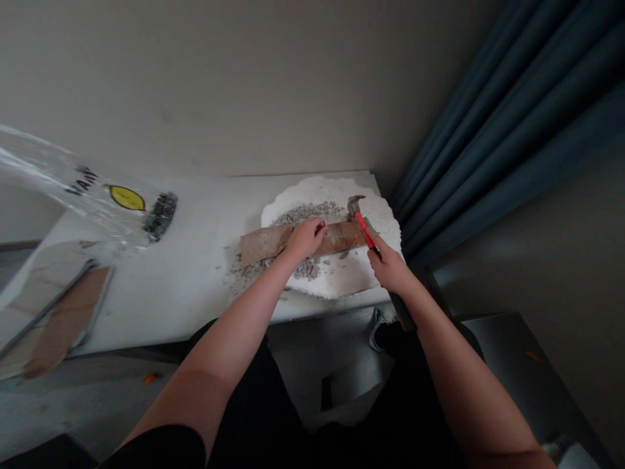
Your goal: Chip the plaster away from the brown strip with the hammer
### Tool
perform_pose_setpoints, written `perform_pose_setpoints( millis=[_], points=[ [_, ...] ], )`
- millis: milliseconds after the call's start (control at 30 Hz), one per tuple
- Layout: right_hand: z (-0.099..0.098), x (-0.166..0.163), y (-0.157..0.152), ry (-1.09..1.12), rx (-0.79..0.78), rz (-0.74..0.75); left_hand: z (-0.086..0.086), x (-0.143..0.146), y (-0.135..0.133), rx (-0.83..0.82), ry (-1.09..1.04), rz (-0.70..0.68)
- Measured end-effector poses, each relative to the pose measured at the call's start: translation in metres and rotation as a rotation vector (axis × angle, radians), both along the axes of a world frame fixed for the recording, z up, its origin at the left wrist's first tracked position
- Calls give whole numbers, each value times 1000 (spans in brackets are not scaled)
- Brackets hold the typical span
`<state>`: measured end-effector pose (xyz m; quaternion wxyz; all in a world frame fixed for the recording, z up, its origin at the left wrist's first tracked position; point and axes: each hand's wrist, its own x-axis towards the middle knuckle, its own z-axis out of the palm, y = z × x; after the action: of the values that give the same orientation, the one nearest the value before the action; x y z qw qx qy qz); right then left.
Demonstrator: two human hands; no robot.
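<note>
A long brown tile strip [263, 244], dusted with grey, lies across a ragged white slab [336, 277]. My left hand [306, 238] is over the middle of the strip, its fingers curled together; whether anything small is pinched in them is hidden. In my right hand [389, 268] is a claw hammer [360, 219] with a red and dark handle. Its metal head is over the strip's right end, and the grip's end sticks out below my palm. Grey crumbled chips [305, 268] are scattered on both sides of the strip.
The white table [185, 286] stands against a wall. On its left are a clear plastic bag [127, 198] with a lemon print, another brown strip [71, 319] and a long metal bar [46, 309]. Blue curtains [493, 117] hang at right, beside a dark low surface [527, 371].
</note>
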<state>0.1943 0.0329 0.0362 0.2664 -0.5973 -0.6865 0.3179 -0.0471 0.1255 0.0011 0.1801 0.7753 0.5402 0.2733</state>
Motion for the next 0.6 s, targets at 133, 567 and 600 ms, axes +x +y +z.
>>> perform_pose_setpoints(
  millis=[133,567,600],
  points=[
    [-1,1,0,-8,7,0,0,0,0,18,18,-6],
    [2,0,0,-8,-4,0,0,0,-1,32,2,-15],
    [2,0,0,-8,-5,0,-1,0,-1,34,-3,-16]
  ],
)
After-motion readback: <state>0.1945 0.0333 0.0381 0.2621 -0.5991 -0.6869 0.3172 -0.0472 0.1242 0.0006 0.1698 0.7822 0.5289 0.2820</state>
